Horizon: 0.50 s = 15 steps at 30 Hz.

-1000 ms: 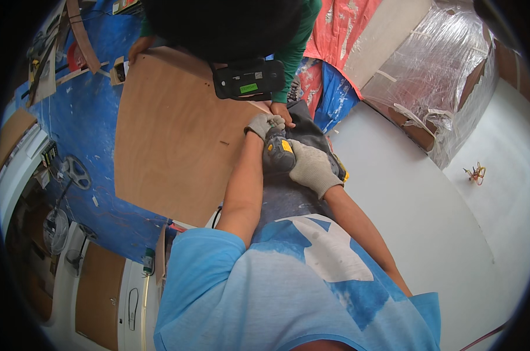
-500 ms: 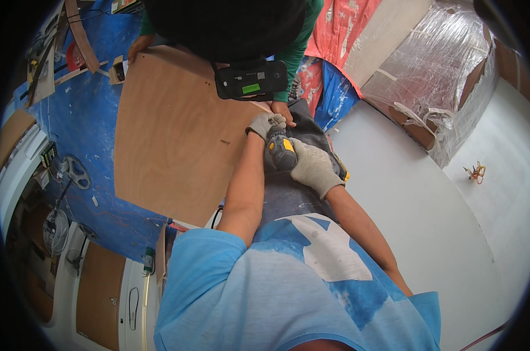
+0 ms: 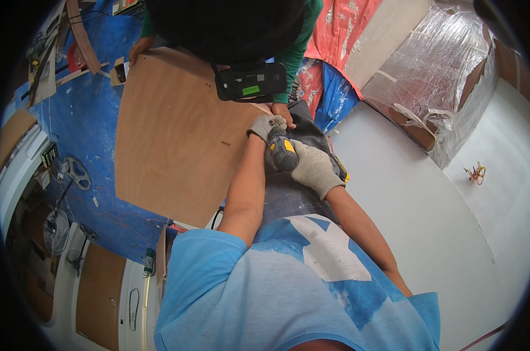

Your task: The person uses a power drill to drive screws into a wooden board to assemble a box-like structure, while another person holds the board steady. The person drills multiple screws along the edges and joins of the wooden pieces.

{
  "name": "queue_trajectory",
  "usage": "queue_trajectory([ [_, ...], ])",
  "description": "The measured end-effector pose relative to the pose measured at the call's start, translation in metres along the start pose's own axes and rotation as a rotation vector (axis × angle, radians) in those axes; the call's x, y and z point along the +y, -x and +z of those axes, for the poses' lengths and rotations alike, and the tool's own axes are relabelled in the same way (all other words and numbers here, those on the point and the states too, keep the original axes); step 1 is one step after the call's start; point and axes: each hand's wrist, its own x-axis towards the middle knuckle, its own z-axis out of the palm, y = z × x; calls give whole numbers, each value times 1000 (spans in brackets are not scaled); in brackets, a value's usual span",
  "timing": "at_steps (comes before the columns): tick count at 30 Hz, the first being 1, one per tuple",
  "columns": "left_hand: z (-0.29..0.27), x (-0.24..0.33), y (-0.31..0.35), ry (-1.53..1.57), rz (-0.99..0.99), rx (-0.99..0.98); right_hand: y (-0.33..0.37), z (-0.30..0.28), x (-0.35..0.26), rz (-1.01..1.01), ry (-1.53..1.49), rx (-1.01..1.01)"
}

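My right hand (image 3: 313, 166), in a pale knit glove, is wrapped round the grip of a black and yellow cordless drill (image 3: 284, 154). The drill's front end points away from me, toward the right edge of a brown plywood panel (image 3: 180, 137). My left hand (image 3: 263, 125), gloved too, is closed right beside the drill's front end; whatever its fingers pinch is hidden. Just beyond it, a co-worker's bare hand (image 3: 284, 113) rests at the panel's edge. That person's other hand (image 3: 140, 49) grips the panel's far left corner.
The co-worker's dark-capped head (image 3: 227, 29) leans over the panel's far side. Blue sheeting (image 3: 83, 128) covers the floor at left, with a fan (image 3: 55, 228) and wood strips (image 3: 82, 35). Plastic-wrapped furniture (image 3: 437, 64) stands far right; wires (image 3: 476, 174) stick out of the white wall.
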Motion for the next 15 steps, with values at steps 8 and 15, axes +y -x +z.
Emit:
queue_trajectory([
  [8,4,1,4,37,-19,7,0,0,1,-10,-20,-5],
  [15,5,1,4,50,-29,-8,1,4,3,18,-27,3],
])
